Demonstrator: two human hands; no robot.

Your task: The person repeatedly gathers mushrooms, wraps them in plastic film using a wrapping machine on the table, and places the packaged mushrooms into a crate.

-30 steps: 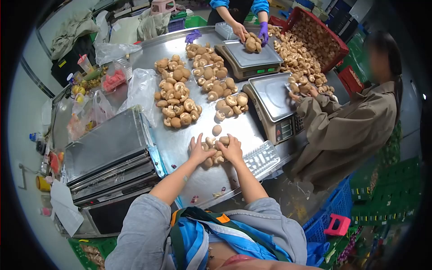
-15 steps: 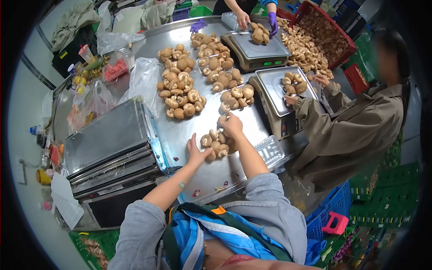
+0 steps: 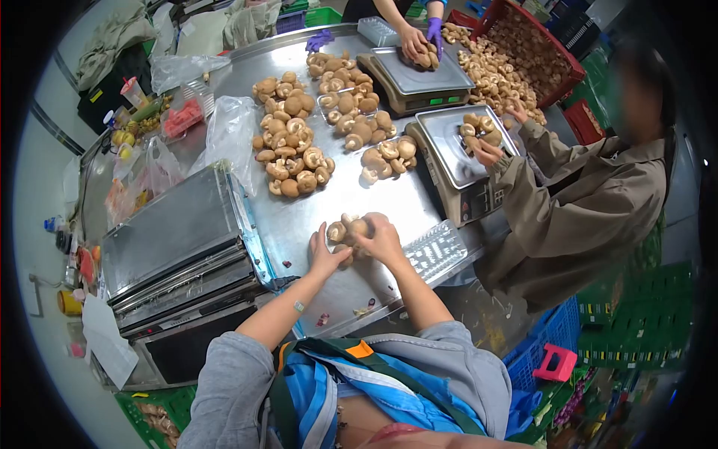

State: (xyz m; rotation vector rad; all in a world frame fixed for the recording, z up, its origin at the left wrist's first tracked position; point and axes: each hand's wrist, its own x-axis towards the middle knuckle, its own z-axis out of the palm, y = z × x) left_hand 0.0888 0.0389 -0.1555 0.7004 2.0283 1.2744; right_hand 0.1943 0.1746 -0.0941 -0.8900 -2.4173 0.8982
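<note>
A small cluster of brown shiitake mushrooms [image 3: 345, 229] lies on the steel table [image 3: 351, 288] in front of me. My left hand [image 3: 327, 256] cups its left side, thumb against the lower mushrooms and fingers along the edge. My right hand [image 3: 381, 241] grips mushrooms from the right, fingers curled over them. Whether a tray lies beneath the cluster is hidden. Beyond my hands lies another mushroom group [image 3: 389, 159], with a larger spread of mushrooms [image 3: 292, 142] to its left. An upturned-looking clear plastic tray stack [image 3: 437, 253] rests right of my right hand.
A wrapping machine [image 3: 176, 239] stands at left. Two scales, one near [image 3: 456, 150] and one far [image 3: 419, 75], carry mushrooms handled by co-workers; one wears a purple glove [image 3: 435, 34]. A red crate [image 3: 531, 56] spills mushrooms at the back right. Plastic bags [image 3: 230, 138] lie left.
My right hand has come from the farther mushroom group back to the near cluster. My left hand stays beside it. The far co-worker's hand has closed over mushrooms on the scale.
</note>
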